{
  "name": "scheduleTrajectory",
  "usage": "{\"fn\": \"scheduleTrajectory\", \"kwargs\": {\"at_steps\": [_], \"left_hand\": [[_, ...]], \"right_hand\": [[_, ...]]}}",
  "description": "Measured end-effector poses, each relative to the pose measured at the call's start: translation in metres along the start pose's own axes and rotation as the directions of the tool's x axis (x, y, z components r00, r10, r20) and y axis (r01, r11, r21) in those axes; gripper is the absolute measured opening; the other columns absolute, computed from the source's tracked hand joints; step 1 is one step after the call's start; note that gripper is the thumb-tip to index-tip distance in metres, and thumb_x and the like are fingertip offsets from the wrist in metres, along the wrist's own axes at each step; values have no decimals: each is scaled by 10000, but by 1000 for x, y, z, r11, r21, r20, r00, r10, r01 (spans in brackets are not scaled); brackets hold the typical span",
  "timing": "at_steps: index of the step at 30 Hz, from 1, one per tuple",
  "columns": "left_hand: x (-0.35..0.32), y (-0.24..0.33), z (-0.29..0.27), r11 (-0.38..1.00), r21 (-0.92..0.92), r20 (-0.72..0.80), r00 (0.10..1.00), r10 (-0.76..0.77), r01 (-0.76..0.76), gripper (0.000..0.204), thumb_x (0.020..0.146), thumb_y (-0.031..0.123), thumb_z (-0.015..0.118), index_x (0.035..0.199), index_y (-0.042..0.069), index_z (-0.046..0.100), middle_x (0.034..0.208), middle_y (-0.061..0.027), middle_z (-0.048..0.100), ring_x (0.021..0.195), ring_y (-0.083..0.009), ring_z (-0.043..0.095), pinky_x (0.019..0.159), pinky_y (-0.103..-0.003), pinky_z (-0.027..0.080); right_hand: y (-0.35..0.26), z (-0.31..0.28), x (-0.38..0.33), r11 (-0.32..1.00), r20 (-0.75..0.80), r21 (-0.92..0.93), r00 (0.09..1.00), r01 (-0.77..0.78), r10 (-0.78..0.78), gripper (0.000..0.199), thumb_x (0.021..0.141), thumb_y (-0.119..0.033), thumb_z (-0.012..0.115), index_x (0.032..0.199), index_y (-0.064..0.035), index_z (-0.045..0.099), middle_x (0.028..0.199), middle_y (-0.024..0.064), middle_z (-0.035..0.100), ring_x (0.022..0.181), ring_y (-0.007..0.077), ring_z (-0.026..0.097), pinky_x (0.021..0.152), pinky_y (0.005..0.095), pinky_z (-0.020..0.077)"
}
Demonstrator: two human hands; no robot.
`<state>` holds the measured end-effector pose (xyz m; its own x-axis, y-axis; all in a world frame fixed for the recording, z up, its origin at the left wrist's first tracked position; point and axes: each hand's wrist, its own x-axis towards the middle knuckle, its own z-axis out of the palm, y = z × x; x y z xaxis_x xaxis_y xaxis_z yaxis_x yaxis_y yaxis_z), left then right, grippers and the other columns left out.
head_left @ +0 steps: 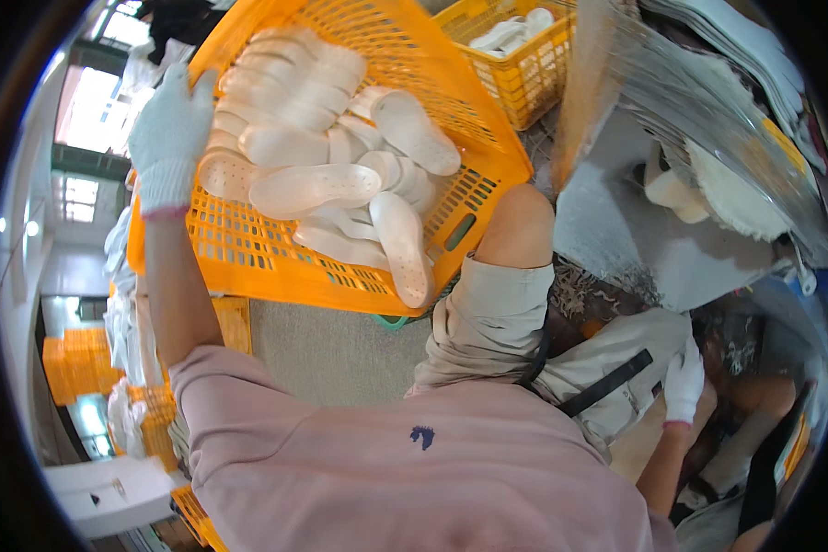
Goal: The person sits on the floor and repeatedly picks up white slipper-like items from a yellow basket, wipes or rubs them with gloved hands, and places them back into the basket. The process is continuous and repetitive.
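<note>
A large orange plastic crate point(340, 293) stands tilted in front of me, piled with pale insole-shaped pieces point(313, 190), several of them dotted with small holes. My left hand point(170, 133), in a white knit glove, grips the crate's left rim; one digit lies toward the inside, and the others are partly hidden. My right hand point(684, 382), also gloved in white, is low on the right against my light trouser leg. Its fingers look stretched along the cloth, though part of them is hard to see. Nothing shows in that hand.
A smaller yellow crate point(515, 83) with white pieces stands behind. To the right are a grey sheet-like surface point(607, 221), clear plastic wrapping point(699, 83) and stacked white sheets point(745, 46). Orange crates point(78, 366) are stacked at left. Another person's leg point(759, 405) shows at lower right.
</note>
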<state>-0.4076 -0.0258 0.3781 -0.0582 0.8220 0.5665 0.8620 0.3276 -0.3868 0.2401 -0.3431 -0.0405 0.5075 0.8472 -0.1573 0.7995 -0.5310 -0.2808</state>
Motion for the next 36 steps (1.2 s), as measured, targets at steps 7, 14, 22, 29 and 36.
{"fn": "scheduleTrajectory", "kwargs": {"at_steps": [7, 14, 22, 29, 36], "left_hand": [[33, -4, 18, 996, -3, 167, 982, 91, -92, 763, 1015, 704, 439, 1424, 76, 582, 1299, -279, 690, 1230, -477, 646, 1026, -575, 499], [50, -59, 199, 980, -61, 288, 944, -164, 189, 912, 949, 823, 414, 1440, 74, 586, 1372, -265, 680, 1284, -421, 658, 1049, -546, 508], [-65, 14, 256, 809, -493, 70, 912, 404, -320, 672, 911, 487, 730, 1431, 85, 593, 1461, -192, 609, 1448, -359, 490, 1184, -473, 396], [-114, 159, 284, 740, -527, 455, 597, 660, -417, 240, 884, 175, 672, 1104, 81, 692, 1095, -210, 729, 1032, -381, 718, 883, -519, 566], [-138, 154, 190, 451, -773, 122, 593, 796, -446, 275, 988, 276, 606, 1175, 110, 718, 1055, -149, 752, 979, -346, 738, 847, -476, 583]], "right_hand": [[-30, 15, -30, 999, -150, 12, 987, -50, 51, 565, 977, -216, 620, 1480, 31, 545, 1204, 323, 647, 1137, 498, 618, 1035, 515, 499], [-53, 6, -44, 999, -46, 27, 999, -21, 22, 667, 994, -271, 639, 1527, 88, 458, 1480, 342, 539, 1376, 481, 495, 1187, 504, 386], [-77, 0, -32, 990, 11, -122, 998, -63, 65, 740, 982, -295, 648, 1554, 105, 404, 1519, 348, 508, 1409, 481, 477, 1208, 504, 368], [-79, -19, -38, 993, 126, -116, 992, 3, 12, 664, 988, -303, 641, 1508, 81, 490, 1527, 313, 517, 1422, 458, 483, 1207, 492, 375], [-145, -26, -57, 993, 80, -9, 990, 119, -118, 495, 988, -238, 692, 1391, 38, 610, 1400, 272, 635, 1301, 430, 594, 1130, 493, 452]]}}
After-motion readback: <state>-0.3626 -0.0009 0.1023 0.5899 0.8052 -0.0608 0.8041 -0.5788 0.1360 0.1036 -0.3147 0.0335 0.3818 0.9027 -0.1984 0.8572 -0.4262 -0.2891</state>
